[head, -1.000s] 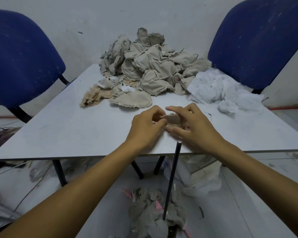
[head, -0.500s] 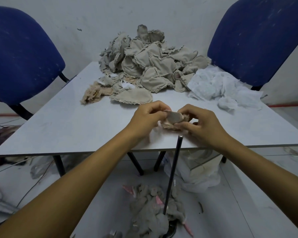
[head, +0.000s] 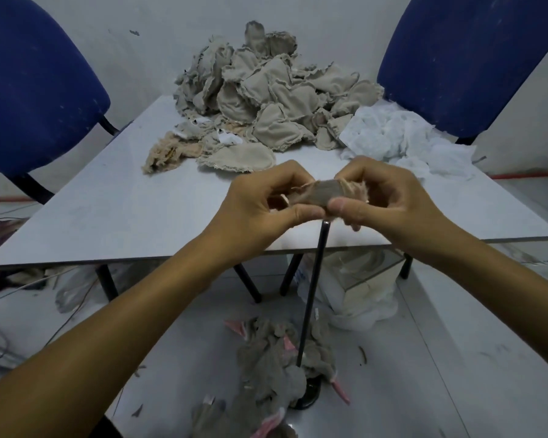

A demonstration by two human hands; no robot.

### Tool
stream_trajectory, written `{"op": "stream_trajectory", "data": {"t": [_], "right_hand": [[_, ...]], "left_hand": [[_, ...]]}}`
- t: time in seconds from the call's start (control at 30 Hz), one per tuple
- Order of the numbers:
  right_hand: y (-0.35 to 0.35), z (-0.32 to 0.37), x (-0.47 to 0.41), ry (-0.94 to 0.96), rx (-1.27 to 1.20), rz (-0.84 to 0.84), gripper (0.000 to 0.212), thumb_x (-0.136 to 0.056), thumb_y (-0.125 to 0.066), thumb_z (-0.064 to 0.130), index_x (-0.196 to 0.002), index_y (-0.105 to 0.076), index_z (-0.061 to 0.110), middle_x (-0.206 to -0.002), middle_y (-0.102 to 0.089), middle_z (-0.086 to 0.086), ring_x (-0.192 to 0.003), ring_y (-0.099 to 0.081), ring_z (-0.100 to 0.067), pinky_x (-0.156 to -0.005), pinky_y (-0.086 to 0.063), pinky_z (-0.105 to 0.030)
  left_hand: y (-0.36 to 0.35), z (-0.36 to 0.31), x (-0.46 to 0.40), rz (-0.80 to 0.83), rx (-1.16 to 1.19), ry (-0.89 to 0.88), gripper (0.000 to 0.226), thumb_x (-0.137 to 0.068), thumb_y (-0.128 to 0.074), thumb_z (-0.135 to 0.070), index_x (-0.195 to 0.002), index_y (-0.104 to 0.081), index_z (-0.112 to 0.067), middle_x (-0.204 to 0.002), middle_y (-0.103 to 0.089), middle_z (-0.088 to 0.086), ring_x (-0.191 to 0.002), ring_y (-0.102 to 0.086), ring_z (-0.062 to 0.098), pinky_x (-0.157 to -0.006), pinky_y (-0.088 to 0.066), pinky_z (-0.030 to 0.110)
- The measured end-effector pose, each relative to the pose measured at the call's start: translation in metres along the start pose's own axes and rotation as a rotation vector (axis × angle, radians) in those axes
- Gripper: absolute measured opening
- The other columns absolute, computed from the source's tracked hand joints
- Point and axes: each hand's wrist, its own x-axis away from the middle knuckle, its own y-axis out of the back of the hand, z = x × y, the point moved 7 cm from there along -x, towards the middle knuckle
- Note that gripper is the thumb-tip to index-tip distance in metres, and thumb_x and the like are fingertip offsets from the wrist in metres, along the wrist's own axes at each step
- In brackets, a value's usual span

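Left hand (head: 260, 203): our fingers pinch the piece's left end, thumb underneath.
Cloth piece (head: 321, 195): stretched between both hands, now lifted off the worktop (head: 140, 210), above its near edge.
Right hand (head: 389, 197): fingers pinch the frayed right end.
Meaning: we judge the piece is being opened out; work unfinished.

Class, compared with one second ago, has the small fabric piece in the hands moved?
Yes. The fabric piece has been lifted off the table, nearer its front edge.
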Motion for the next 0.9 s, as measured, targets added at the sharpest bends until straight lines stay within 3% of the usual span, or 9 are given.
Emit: {"op": "stream_trajectory", "data": {"t": [0.1, 0.17, 0.23, 0.33, 0.47, 0.63, 0.7, 0.8, 0.9], "right_hand": [[-0.004, 0.012, 0.005, 0.075, 0.068, -0.042, 0.018, -0.088, -0.069, 0.027, -0.094, -0.061, 0.012, -0.083, -0.059, -0.007, -0.068, -0.060, -0.015, -0.057, -0.052, -0.026], [-0.006, 0.018, 0.009, 0.123, 0.111, -0.067, 0.013, -0.089, -0.068, 0.027, -0.093, -0.061, 0.016, -0.081, -0.058, -0.005, -0.067, -0.058, -0.017, -0.056, -0.051, -0.030], [-0.008, 0.022, 0.013, 0.187, 0.161, -0.071, 0.009, -0.089, -0.068, 0.025, -0.091, -0.060, 0.022, -0.078, -0.057, 0.001, -0.065, -0.055, -0.008, -0.056, -0.045, -0.019], [-0.012, 0.017, 0.020, 0.215, 0.244, -0.056, 0.009, -0.089, -0.068, 0.026, -0.091, -0.060, 0.022, -0.075, -0.055, 0.012, -0.066, -0.052, -0.005, -0.060, -0.043, -0.016], [-0.012, 0.007, 0.026, 0.206, 0.318, -0.081, 0.013, -0.089, -0.067, 0.029, -0.093, -0.062, 0.018, -0.075, -0.057, 0.010, -0.066, -0.056, -0.007, -0.057, -0.050, -0.026], [0.002, 0.024, 0.018, 0.318, 0.357, -0.256, 0.014, -0.090, -0.068, 0.032, -0.093, -0.063, 0.019, -0.076, -0.060, 0.004, -0.069, -0.057, -0.008, -0.059, -0.048, -0.019], [-0.002, 0.022, 0.018, 0.331, 0.394, -0.248, 0.012, -0.091, -0.067, 0.027, -0.093, -0.064, 0.016, -0.077, -0.061, 0.003, -0.070, -0.057, -0.007, -0.058, -0.048, -0.018], [-0.008, 0.014, 0.023, 0.342, 0.465, -0.214, 0.016, -0.093, -0.064, 0.021, -0.093, -0.066, 0.006, -0.079, -0.061, 0.002, -0.071, -0.054, -0.002, -0.062, -0.043, -0.012], [-0.012, 0.009, 0.029, 0.376, 0.500, -0.202, 0.017, -0.094, -0.063, 0.018, -0.092, -0.065, 0.001, -0.080, -0.055, 0.006, -0.069, -0.047, 0.001, -0.064, -0.041, -0.013]], "left_hand": [[0.005, -0.015, 0.005, -0.063, -0.108, -0.107, 0.017, -0.083, -0.074, -0.023, -0.089, -0.058, -0.021, -0.080, -0.058, -0.018, -0.070, -0.058, 0.008, -0.061, -0.054, 0.042], [0.004, -0.021, 0.009, -0.094, -0.156, -0.160, 0.016, -0.083, -0.074, -0.019, -0.088, -0.059, -0.020, -0.078, -0.058, -0.017, -0.069, -0.056, 0.008, -0.062, -0.053, 0.033], [0.003, -0.022, 0.014, -0.112, -0.201, -0.207, 0.013, -0.082, -0.076, -0.015, -0.083, -0.063, -0.013, -0.075, -0.063, -0.007, -0.066, -0.057, 0.013, -0.063, -0.050, 0.025], [-0.003, -0.021, 0.022, -0.103, -0.354, -0.269, 0.020, -0.081, -0.079, -0.013, -0.078, -0.065, 0.001, -0.070, -0.066, 0.006, -0.061, -0.056, 0.019, -0.058, -0.049, 0.032], [-0.008, -0.024, 0.025, -0.099, -0.397, -0.305, 0.020, -0.079, -0.081, -0.015, -0.085, -0.063, -0.011, -0.069, -0.059, -0.002, -0.065, -0.044, 0.005, -0.057, -0.044, 0.026], [0.004, -0.033, 0.014, -0.210, -0.437, -0.339, 0.016, -0.083, -0.078, -0.008, -0.084, -0.068, 0.005, -0.082, -0.054, -0.009, -0.072, -0.045, 0.000, -0.072, -0.039, 0.007], [0.005, -0.033, 0.014, -0.203, -0.467, -0.341, 0.013, -0.082, -0.078, -0.002, -0.085, -0.068, 0.006, -0.079, -0.059, -0.004, -0.070, -0.050, 0.005, -0.068, -0.045, 0.013], [-0.004, -0.030, 0.019, -0.137, -0.475, -0.347, 0.009, -0.080, -0.077, 0.004, -0.084, -0.069, 0.006, -0.078, -0.069, 0.010, -0.068, -0.062, 0.024, -0.061, -0.053, 0.037], [-0.011, -0.030, 0.021, -0.106, -0.516, -0.349, 0.008, -0.080, -0.076, 0.008, -0.083, -0.070, 0.006, -0.075, -0.067, 0.013, -0.064, -0.062, 0.030, -0.057, -0.051, 0.040]]}}
